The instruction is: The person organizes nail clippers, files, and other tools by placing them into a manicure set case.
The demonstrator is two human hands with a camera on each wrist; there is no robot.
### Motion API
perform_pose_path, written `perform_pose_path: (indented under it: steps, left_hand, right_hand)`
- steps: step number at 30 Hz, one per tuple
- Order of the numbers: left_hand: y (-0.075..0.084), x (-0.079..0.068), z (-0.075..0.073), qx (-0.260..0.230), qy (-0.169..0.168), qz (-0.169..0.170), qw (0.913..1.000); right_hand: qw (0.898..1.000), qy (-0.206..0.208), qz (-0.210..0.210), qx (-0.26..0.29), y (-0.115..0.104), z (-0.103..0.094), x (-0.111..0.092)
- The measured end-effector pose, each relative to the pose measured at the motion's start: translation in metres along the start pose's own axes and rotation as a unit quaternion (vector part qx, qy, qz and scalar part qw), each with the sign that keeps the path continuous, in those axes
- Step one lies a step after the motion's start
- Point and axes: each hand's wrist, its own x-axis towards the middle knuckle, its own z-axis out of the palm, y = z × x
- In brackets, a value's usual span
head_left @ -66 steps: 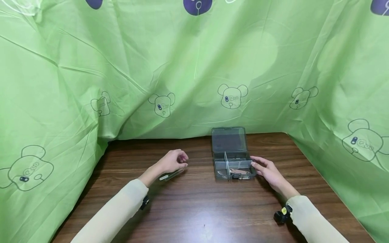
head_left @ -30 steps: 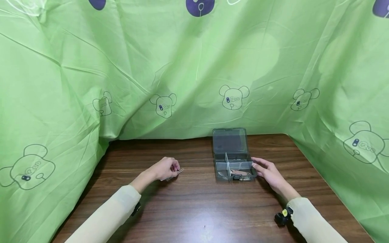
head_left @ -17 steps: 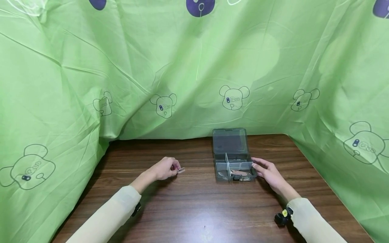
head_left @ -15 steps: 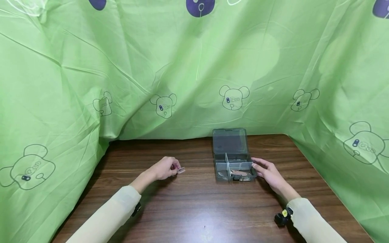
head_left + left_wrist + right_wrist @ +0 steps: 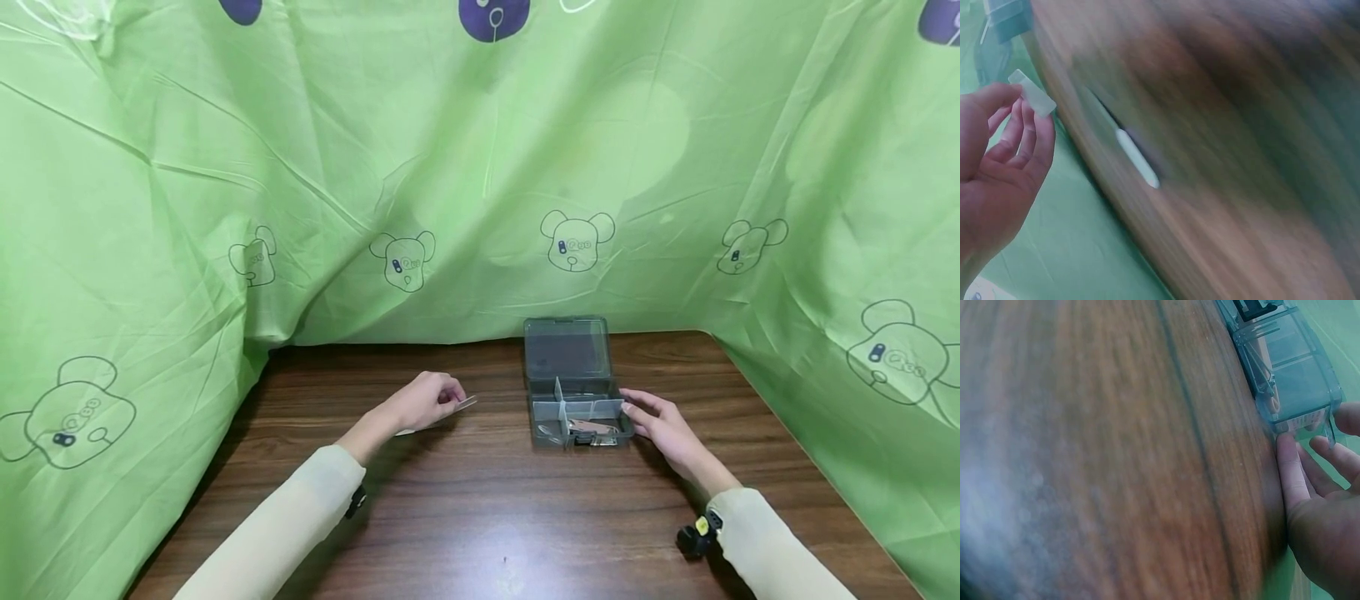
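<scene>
My left hand (image 5: 427,400) pinches a small flat translucent piece (image 5: 1034,94) between thumb and fingertips, above the left-middle of the table. Below it, a slim tool with a white handle (image 5: 1138,159) lies on the wood; in the head view the hand mostly covers it. A grey see-through compartment box (image 5: 551,433), lid (image 5: 566,348) raised, stands right of centre. Inside its front compartments are a pinkish metal tool, perhaps nail clippers (image 5: 592,427), and a small clear piece (image 5: 549,431). Fairly straight fingers of my right hand (image 5: 667,429) touch the box's right wall.
The brown wooden table (image 5: 465,517) carries all of this. Green printed cloth (image 5: 450,208) hangs behind it and along both sides. The raised lid stands close to the back cloth. Dark cameras are strapped at both wrists.
After going down to the table, my left hand has risen and shifted right and away from me, with the translucent piece in its fingers. My right hand and the box have stayed put.
</scene>
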Motion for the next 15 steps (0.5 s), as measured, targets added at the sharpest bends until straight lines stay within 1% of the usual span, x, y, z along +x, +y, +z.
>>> perform_pose_path:
  steps: [3, 8, 12, 15]
  left_hand:
    - [0.01, 0.009, 0.0, -0.001, 0.0, 0.004, 1.0]
    - [0.027, 0.026, 0.0, -0.001, 0.001, 0.02, 0.9998]
    - [0.039, 0.04, 0.003, -0.007, -0.001, 0.027, 0.9996]
    - [0.049, 0.05, 0.005, -0.012, 0.003, 0.036, 0.9993]
  right_hand:
    - [1.0, 0.001, -0.001, -0.002, 0.001, 0.0, 0.0]
    - [1.0, 0.003, -0.002, 0.003, 0.001, 0.0, 0.0]
    - [1.0, 0.004, -0.003, 0.003, 0.0, 0.002, -0.002]
    - [1.0, 0.004, -0.006, 0.001, -0.001, 0.002, -0.002]
